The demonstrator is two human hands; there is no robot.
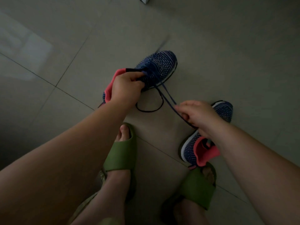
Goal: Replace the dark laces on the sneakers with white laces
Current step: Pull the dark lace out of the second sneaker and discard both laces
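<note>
- Lace [167, 99], dark and flat, is running taut from the eyelets of the far sneaker [159, 66] back toward the person, slanting down and to the right into the right hand [197, 115]; a slack loop of it is lying on the floor tile [227, 62] just beside that sneaker's near side.
- Far sneaker is lying with its long axis slanted, toe pointing away and to the right, pink-lined heel nearer the person; it looks lifted or tipped at the heel, though I cannot tell if the sole is touching the tile.
- Left hand [125, 88] is gripping this sneaker at its collar and tongue, fingers curled round the knit, so it is the nearer hand to the eyelets.
- Right hand is pinching the lace, well apart from the far sneaker, and hovering over the second sneaker [201, 148].
- Second sneaker is sitting nearer than the far one, beside a green slide sandal [121, 153].
- Judging by this, the pull is going along the lace's line, away from the eyelets; no white laces are showing.
</note>
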